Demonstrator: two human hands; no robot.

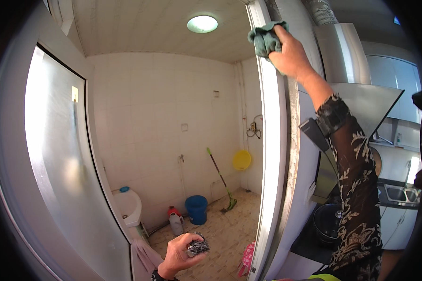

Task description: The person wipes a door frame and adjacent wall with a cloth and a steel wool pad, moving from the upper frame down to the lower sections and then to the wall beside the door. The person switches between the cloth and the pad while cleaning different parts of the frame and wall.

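Observation:
My right hand (291, 55) is raised high at the upper right, gripping a bunched green cloth (267, 38). The cloth lies against the upper part of the white door frame (272, 116). Low in the middle of the view, my left hand (180, 253) holds a metal scouring pad (198, 244) between thumb and fingers, apart from the frame. A dark device is strapped at my right wrist, over a black patterned sleeve (355, 196).
A frosted glass door (56, 147) stands at the left. Beyond the doorway are a washbasin (128, 207), a blue bucket (196, 210), a jug (176, 224), a mop (219, 172) and a yellow basin (241, 160). At right are a range hood (365, 102), a lidded pot (326, 223) and a sink (396, 194).

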